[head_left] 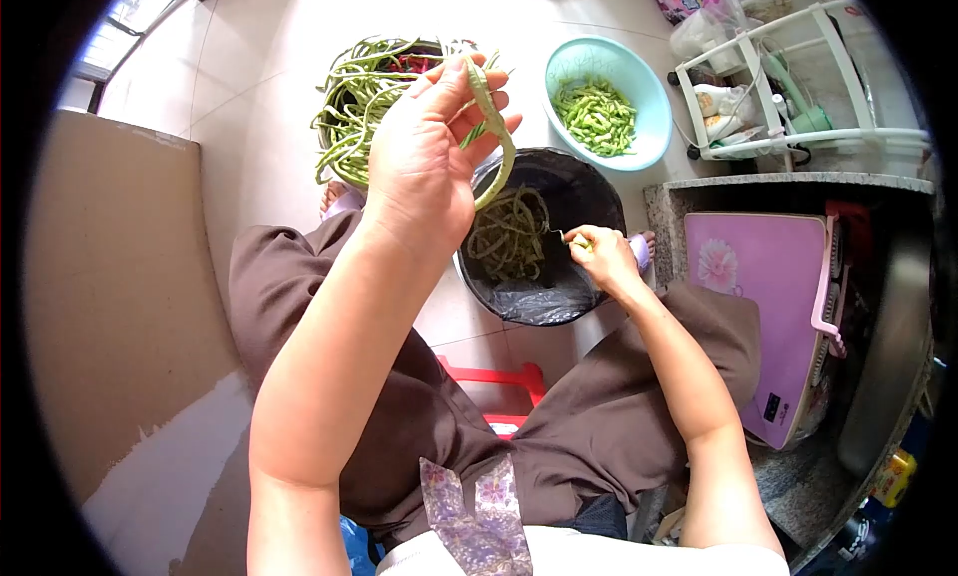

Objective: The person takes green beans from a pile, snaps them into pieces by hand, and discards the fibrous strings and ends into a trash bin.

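Raised over the near side of the bin, my left hand [424,142] pinches a long pale-green bean [506,167] between thumb and fingers. The bean curves down from the fingertips. My right hand [607,262] is lower, over the right part of the black-lined bin [574,192], its fingers closed on a small light-green bean piece [583,243]. A thin strand sticks out from those fingers toward the left. Stringy bean scraps [511,239] lie inside the bin. Behind my left hand, a heap of long beans [349,117] fills a container.
A pale-blue basin [654,107] holds short bean pieces [596,117]. At right stand a white rack [768,142] with bottles and a stone-topped shelf holding a purple case [748,327]. Cardboard [115,277] stands at left. Part of a red stool [499,375] shows between my legs.
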Demonstrator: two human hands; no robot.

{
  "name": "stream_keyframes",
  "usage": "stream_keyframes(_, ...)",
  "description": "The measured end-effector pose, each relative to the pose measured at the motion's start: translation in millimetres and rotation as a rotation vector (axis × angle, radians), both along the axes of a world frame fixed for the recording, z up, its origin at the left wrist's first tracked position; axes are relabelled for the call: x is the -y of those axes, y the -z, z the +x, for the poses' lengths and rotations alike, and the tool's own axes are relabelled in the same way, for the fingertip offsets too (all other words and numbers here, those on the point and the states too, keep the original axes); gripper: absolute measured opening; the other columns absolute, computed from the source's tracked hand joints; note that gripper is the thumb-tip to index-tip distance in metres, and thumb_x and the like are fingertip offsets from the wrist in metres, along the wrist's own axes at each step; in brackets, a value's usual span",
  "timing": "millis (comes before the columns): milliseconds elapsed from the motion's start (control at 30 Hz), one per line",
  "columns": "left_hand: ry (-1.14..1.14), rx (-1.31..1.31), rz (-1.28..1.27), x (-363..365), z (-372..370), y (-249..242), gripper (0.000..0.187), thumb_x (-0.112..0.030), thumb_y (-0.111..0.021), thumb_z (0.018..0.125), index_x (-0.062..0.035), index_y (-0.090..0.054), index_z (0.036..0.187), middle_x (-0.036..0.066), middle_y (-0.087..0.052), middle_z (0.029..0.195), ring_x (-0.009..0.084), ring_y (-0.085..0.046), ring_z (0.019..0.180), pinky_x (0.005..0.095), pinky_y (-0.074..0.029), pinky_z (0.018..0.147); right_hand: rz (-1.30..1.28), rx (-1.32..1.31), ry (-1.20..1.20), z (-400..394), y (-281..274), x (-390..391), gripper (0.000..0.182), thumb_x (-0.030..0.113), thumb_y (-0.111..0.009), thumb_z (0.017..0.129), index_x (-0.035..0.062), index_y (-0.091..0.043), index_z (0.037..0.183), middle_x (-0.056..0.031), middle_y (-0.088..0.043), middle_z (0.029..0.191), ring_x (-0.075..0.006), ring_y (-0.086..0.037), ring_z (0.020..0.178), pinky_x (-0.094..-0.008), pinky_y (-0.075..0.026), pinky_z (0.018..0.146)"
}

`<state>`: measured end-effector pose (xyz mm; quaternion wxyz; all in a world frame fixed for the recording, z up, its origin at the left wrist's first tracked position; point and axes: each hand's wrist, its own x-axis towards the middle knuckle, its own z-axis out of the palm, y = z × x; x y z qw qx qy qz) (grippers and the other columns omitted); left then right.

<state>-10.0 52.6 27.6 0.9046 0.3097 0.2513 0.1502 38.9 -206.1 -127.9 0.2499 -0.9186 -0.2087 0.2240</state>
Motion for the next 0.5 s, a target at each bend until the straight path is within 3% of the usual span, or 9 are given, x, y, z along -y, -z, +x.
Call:
stream_keyframes(200,0.011,-0.008,0.007,2.3,1.7,1.3,0.025,-0.020,-0.052,0.094,-0.0027,-0.054,0.113,0.008,-0.062,0.099,0.0169,-0.059,0.091,0.0399,-0.052,0.087,-0.144,-0.088,0.023,5.6,-11.1,-3.9,0.020,0.028,-0.067,0.077,0.0085,-0.064,0.081,-0.0106,-0.065,0.072,-0.0279,-0.065,0.071,-0.0374,-0.048,0.063)
stream_keyframes(300,0.013,-0.011,0.014,2.8,0.9,2.7,0.025,-0.020,-0.052,0.094,-0.0028,-0.054,0.112,0.008,-0.062,0.098,0.0164,-0.059,0.090,0.0395,-0.052,0.087,-0.164,-0.039,0.023,4.8,-9.3,-2.1,0.025,0.027,-0.071,0.076,0.0053,-0.060,0.076,-0.0090,-0.062,0.065,-0.0211,-0.063,0.064,-0.0347,-0.047,0.059)
stream_keyframes(367,0.020,-0.005,0.019,2.5,0.7,3.7,0.025,-0.021,-0.052,0.094,-0.0029,-0.054,0.112,0.007,-0.062,0.097,0.0160,-0.059,0.090,0.0393,-0.052,0.087,0.157,-0.164,0.116,10.2,3.1,3.5,0.026,0.024,-0.073,0.076,0.0053,-0.055,0.070,-0.0032,-0.056,0.060,-0.0120,-0.053,0.056,-0.0292,-0.043,0.054)
stream_keyframes(400,0.020,-0.015,0.002,2.9,0.7,3.3,0.023,-0.020,-0.054,0.093,-0.0034,-0.055,0.109,0.007,-0.061,0.095,0.0160,-0.059,0.089,0.0379,-0.052,0.083,0.158,-0.155,0.121,14.9,-1.4,2.5,0.026,0.024,-0.073,0.076,0.0053,-0.055,0.070,-0.0032,-0.056,0.060,-0.0120,-0.053,0.056,-0.0292,-0.043,0.054)
stream_keyframes(467,0.025,-0.012,-0.018,4.2,0.9,3.2,0.022,-0.020,-0.056,0.092,-0.0038,-0.055,0.106,0.007,-0.061,0.093,0.0159,-0.059,0.089,0.0365,-0.052,0.080,0.480,-0.519,0.426,27.9,-12.4,1.2,0.023,0.021,-0.073,0.077,0.0083,-0.055,0.071,0.0032,-0.050,0.061,-0.0055,-0.042,0.055,-0.0240,-0.036,0.050)
stream_keyframes(500,0.032,-0.028,-0.021,4.9,0.6,3.6,0.022,-0.020,-0.056,0.092,-0.0039,-0.055,0.107,0.007,-0.061,0.093,0.0157,-0.058,0.089,0.0366,-0.052,0.081,0.532,-0.488,0.445,41.1,-4.4,6.3,0.019,0.021,-0.073,0.078,0.0101,-0.058,0.076,0.0057,-0.049,0.064,-0.0045,-0.041,0.053,-0.0221,-0.032,0.046)
